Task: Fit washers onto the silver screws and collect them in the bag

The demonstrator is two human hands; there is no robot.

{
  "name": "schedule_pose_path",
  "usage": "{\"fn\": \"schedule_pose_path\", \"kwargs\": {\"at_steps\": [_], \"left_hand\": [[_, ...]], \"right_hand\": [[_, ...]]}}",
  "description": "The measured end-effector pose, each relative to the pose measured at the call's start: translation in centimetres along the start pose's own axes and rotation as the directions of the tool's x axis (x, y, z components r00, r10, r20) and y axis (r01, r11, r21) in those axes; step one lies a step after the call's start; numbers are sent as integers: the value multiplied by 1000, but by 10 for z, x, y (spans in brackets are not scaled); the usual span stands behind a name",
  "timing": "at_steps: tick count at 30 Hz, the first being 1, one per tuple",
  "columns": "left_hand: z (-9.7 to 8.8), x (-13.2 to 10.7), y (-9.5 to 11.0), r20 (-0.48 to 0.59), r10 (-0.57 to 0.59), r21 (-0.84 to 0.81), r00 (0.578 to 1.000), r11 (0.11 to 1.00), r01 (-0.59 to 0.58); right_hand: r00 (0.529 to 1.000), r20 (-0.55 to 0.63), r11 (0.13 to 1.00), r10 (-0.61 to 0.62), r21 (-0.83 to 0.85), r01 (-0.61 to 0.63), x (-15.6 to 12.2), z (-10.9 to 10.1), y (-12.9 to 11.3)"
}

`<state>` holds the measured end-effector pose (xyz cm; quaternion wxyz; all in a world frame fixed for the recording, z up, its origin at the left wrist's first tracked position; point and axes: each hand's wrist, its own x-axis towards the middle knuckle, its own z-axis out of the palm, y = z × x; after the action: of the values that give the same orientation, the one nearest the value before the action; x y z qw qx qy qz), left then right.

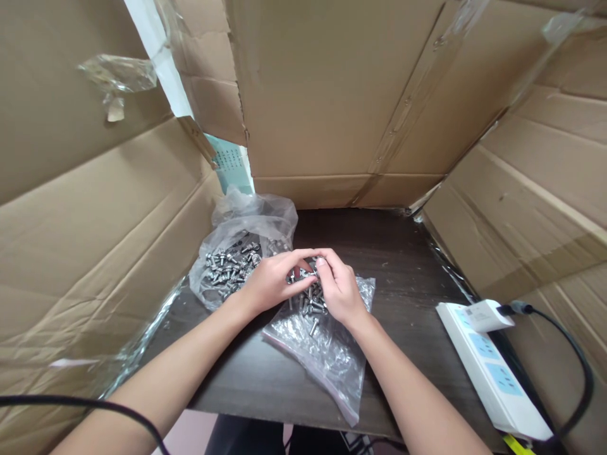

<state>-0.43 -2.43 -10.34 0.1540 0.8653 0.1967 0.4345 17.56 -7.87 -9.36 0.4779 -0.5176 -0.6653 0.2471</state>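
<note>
My left hand (269, 281) is curled, its thumb and index finger reaching to the fingertips of the other hand. My right hand (339, 287) is closed in a pinch, thumb against the fingers, on what looks like a small metal bolt, mostly hidden. Below both hands, a pile of bolts (313, 306) lies on a flat clear zip bag (327, 363), with one bolt (313, 327) a little apart from the rest. Left of my left hand, an open clear plastic bag (202, 268) holds many more loose bolts (232, 268).
Cardboard walls (332, 95) enclose the dark wooden table (393, 253) at the back and both sides. To the right lies a white power strip (493, 373) with a plugged-in white adapter (486, 316) and black cable (585, 366). Another black cable (95, 404) crosses at lower left.
</note>
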Motion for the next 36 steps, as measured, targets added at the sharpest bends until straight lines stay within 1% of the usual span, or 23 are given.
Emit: {"fn": "schedule_pose_path", "kwargs": {"at_steps": [4, 9, 13, 20, 25, 28, 33, 36], "left_hand": [[0, 0, -2, -16, -9, 12, 1000, 1000, 9], [0, 0, -2, -14, 5, 10, 1000, 1000, -5], [0, 0, 0, -47, 0, 21, 999, 1000, 1], [0, 1, 2, -46, 6, 13, 999, 1000, -5], [0, 1, 3, -72, -16, 10, 997, 1000, 16], [1, 0, 3, -66, -14, 3, 998, 1000, 14], [1, 0, 3, -46, -18, -6, 999, 1000, 18], [1, 0, 2, -30, -24, 10, 999, 1000, 24]], "right_hand": [[999, 5, 999, -33, 6, 33, -1, 0, 0], [1000, 18, 1000, 13, -1, -13, -1, 0, 0], [1000, 23, 999, -12, 31, 11, -1, 0, 1], [999, 35, 998, 8, 62, -10, -1, 1, 1], [999, 31, 997, -21, 78, 18, -1, 1, 2], [999, 36, 998, -37, 44, 35, 0, 1, 2], [999, 27, 1000, -25, 18, 25, 0, 0, 0], [998, 19, 998, -53, 20, 52, 0, 0, 1]]}}
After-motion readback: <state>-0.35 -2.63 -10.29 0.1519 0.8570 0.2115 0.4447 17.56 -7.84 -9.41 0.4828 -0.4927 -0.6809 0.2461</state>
